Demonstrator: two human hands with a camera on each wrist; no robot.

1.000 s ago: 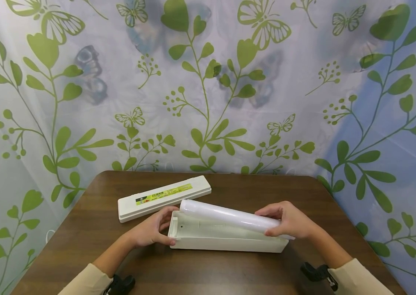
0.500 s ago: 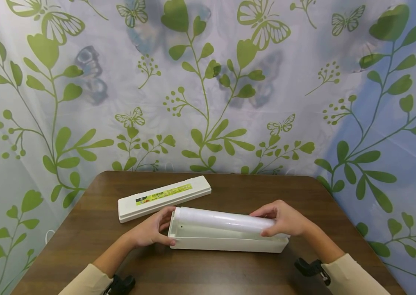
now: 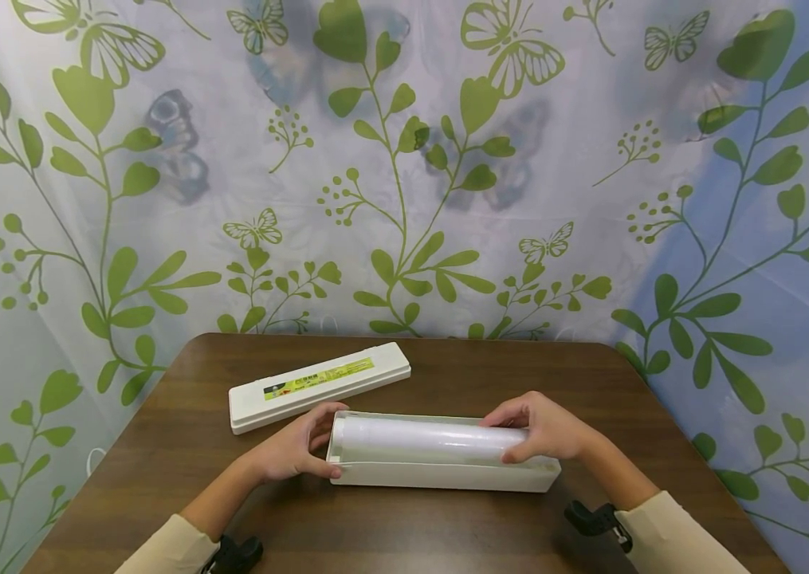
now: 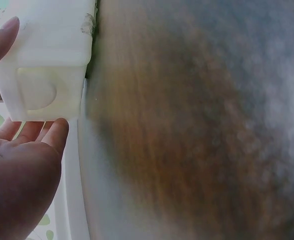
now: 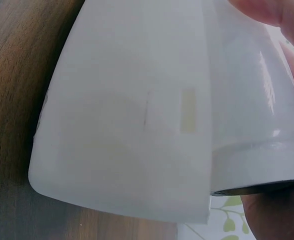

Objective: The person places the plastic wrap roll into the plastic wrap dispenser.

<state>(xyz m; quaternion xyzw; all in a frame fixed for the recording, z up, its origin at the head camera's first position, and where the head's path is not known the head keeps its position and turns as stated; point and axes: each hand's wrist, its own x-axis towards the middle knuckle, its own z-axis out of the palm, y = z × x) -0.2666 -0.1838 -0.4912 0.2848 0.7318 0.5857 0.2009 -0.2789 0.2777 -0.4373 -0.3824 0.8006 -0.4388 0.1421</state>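
A long white open-topped box lies across the table, and a roll of clear plastic film sits mostly inside it. At the box's left end my left hand grips it, thumb on the front side and fingers at the back; the left wrist view shows the thumb and fingers on either side of the end wall. My right hand holds the roll near its right end. In the right wrist view that end of the roll still stands above the box wall.
Behind the box and to the left lies its long white lid with a yellow-green label. All of it rests on a brown wooden table, with a leaf-and-butterfly patterned curtain hanging behind.
My right hand has moved left and the roll's left end has come down into the box. The left hand, the box and the lid have stayed in place.
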